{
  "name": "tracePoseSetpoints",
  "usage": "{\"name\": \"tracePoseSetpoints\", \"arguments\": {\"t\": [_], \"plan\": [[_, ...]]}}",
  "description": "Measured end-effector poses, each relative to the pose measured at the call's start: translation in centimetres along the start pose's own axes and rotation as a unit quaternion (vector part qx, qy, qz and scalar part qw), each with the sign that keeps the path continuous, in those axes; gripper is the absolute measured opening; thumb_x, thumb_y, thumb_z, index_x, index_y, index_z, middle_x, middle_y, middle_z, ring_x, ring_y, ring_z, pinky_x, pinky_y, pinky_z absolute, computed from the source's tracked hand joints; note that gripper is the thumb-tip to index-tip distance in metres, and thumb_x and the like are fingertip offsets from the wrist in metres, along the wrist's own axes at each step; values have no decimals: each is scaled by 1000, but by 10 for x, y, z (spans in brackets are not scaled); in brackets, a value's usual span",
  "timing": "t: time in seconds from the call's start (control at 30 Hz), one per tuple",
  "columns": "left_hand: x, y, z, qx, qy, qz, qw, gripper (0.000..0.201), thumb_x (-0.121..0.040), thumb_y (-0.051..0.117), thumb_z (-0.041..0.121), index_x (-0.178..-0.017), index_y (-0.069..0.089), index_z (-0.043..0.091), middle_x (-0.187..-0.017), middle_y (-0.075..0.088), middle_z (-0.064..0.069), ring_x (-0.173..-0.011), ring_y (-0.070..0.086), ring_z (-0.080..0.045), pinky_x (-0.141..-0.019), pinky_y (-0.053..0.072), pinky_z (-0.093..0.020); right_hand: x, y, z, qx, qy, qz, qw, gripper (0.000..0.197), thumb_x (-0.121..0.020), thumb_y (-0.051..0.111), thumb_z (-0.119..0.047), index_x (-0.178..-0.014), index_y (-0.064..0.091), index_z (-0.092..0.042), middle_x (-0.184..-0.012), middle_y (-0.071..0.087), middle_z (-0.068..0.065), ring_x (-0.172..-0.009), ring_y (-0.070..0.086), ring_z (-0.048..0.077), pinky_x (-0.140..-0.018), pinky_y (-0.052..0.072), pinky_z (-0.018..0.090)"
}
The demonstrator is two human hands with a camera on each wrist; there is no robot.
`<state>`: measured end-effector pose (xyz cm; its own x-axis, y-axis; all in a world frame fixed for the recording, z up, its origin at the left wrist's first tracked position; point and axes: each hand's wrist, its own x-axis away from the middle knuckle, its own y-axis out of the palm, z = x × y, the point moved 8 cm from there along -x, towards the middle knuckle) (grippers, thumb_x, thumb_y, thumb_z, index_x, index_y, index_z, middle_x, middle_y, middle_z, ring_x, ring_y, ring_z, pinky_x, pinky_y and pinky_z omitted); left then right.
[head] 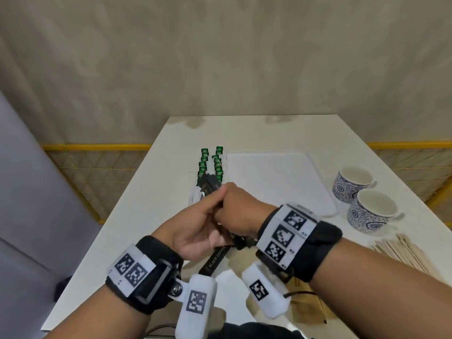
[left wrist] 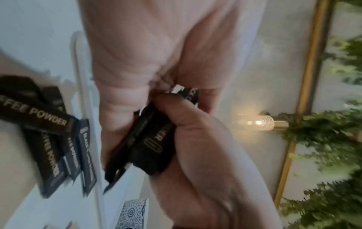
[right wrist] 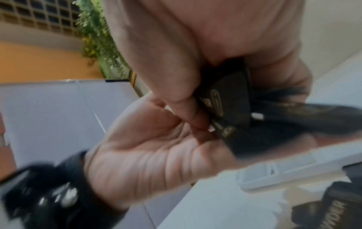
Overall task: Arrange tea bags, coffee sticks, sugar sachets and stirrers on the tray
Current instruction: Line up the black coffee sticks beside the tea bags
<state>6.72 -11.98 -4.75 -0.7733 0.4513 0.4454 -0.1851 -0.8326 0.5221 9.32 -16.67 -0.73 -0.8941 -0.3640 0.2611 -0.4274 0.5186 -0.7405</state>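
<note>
Both hands meet above the middle of the table around a bundle of black coffee sticks [head: 217, 258] marked BLACK COFFEE. My left hand [head: 210, 204] grips the bundle from the left and my right hand [head: 227, 204] wraps it from the right. In the left wrist view the bundle [left wrist: 154, 139] sits between the two hands, and in the right wrist view the sticks [right wrist: 229, 96] lie under curled fingers. More loose coffee sticks [left wrist: 49, 131] lie on the table. Green tea bags [head: 210, 162] lie in two rows left of the white tray [head: 276, 179]. Wooden stirrers [head: 401, 250] lie at the right.
Two blue-patterned cups [head: 352, 182] [head: 374, 209] stand right of the tray. White sachets [head: 195, 195] lie just beyond my left hand. A brown flat packet [head: 305, 299] lies near the table's front edge. A yellow-framed partition runs behind the table on both sides.
</note>
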Motion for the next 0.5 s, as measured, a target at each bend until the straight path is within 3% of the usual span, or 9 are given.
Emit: {"name": "tracePoseSetpoints", "arguments": {"t": [0.03,0.1,0.17,0.2,0.3,0.37,0.43,0.5], "plan": [[-3,-4,-3,23,-13,17,1000,61,-85,56,44,-133,51,6,-125,62,-19,-93,70,-30,-72,60,-42,-1,5,0,12,6,10,1000,31,-94,49,-9,-123,48,2,-113,60,16,-104,60,29,-86,52,36],[-6,-14,-8,56,-30,50,997,55,-90,55,42,-134,53,9,-126,62,-16,-102,65,-30,-91,53,-46,0,15,1,24,17,35,999,48,-93,50,-12,-136,35,3,-130,48,19,-118,51,32,-99,46,39],[-7,-24,-12,78,-33,88,993,51,-91,56,38,-132,56,7,-125,62,-15,-107,61,-28,-105,42,-45,1,26,3,47,32,24,998,54,-91,52,-19,-138,33,-2,-132,41,16,-121,44,32,-100,44,40],[-7,-29,-13,85,-30,104,991,48,-91,57,34,-129,58,6,-121,64,-15,-104,62,-27,-105,42,-44,0,30,3,60,27,11,998,51,-89,53,-22,-135,38,-5,-129,40,15,-120,41,31,-98,44,41],[-4,-46,-12,85,-17,156,984,30,-90,55,25,-110,63,5,-92,70,-16,-82,68,-28,-83,55,-45,-1,21,-5,14,-50,5,999,30,-87,55,-34,-104,55,-9,-108,53,15,-101,48,29,-81,47,38],[1,-59,-10,100,-17,182,978,23,-91,53,21,-105,59,3,-87,67,-21,-76,69,-34,-68,58,-53,-2,6,-1,-49,-83,17,995,29,-92,52,-33,-105,60,-8,-104,61,11,-93,56,25,-75,46,34],[6,-74,-4,119,4,218,969,16,-92,53,16,-97,54,1,-81,64,-22,-64,71,-36,-59,57,-56,-1,-1,10,44,-111,10,993,25,-96,50,-26,-111,64,-12,-108,63,4,-96,58,21,-77,45,30],[12,-84,-1,130,24,242,961,11,-92,53,12,-89,52,2,-79,60,-19,-59,71,-36,-56,56,-56,-1,10,24,191,-139,-29,971,22,-93,57,-24,-112,68,-22,-104,63,-2,-98,56,18,-78,44,29]]}}
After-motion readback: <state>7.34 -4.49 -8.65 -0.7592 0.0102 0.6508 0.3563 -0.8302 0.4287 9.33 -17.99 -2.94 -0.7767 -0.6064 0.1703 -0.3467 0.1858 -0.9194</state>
